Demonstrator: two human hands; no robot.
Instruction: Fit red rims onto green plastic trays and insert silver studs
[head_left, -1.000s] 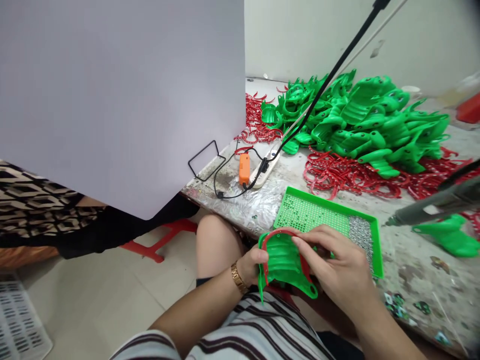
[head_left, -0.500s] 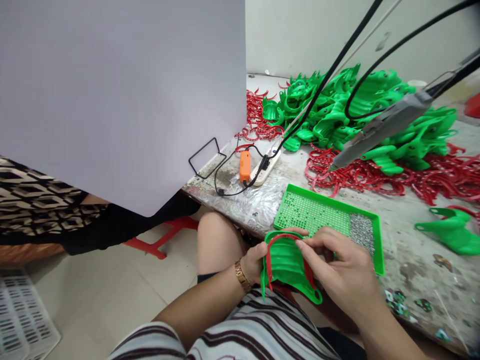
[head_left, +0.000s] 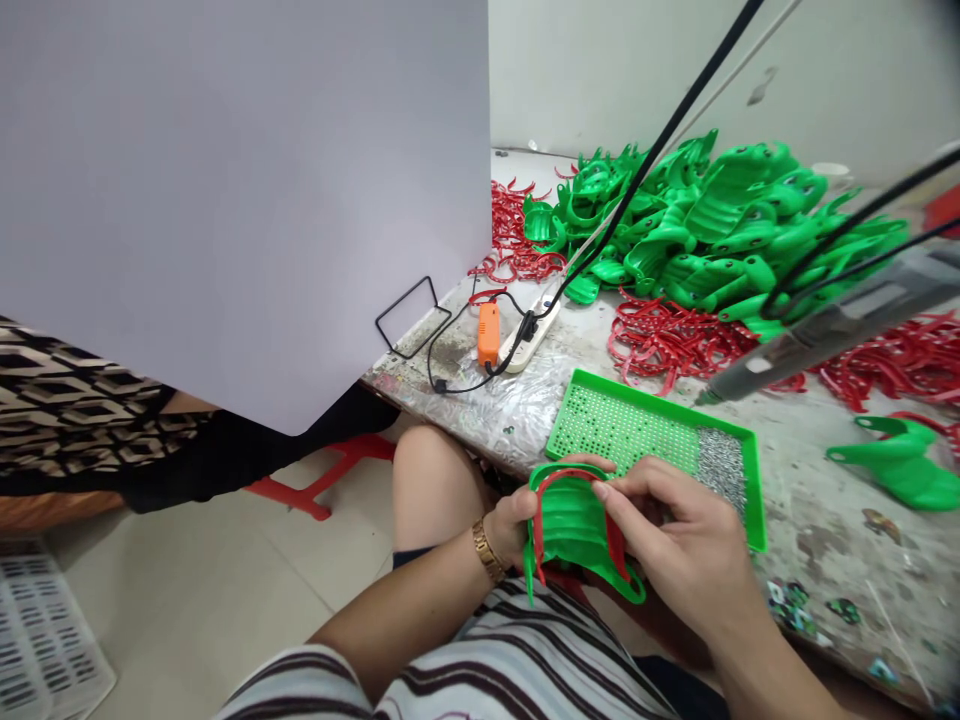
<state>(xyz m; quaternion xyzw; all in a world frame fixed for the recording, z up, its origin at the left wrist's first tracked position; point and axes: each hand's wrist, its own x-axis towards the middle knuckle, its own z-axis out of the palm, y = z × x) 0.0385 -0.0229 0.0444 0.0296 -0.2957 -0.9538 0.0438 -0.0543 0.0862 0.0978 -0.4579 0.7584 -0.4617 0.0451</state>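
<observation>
A curved green plastic piece [head_left: 574, 520] with a ribbed inside is held over my lap, just in front of the table edge. A thin red curved strip [head_left: 541, 535] lies along the inside of its rim. My left hand [head_left: 514, 522] is closed round the left side of the green piece, thumb on the rim and fingers hidden behind. At the right, my right hand [head_left: 679, 545] pinches the red strip against the green rim between thumb and index finger. Right behind the hands is a green perforated tray [head_left: 756, 500] with small metal screws [head_left: 721, 465] at its right end.
An electric screwdriver [head_left: 810, 335] hangs above the table at the right. Behind it are heaps of green pieces [head_left: 697, 230] and red strips [head_left: 675, 340]. One green piece [head_left: 896, 460] lies at the right. A power strip [head_left: 532, 340] and an orange adapter [head_left: 488, 335] sit left of the tray.
The hanging screwdriver has swung nearer, its tip now lower and closer to the tray. Both hands keep the same hold on the green piece and red strip.
</observation>
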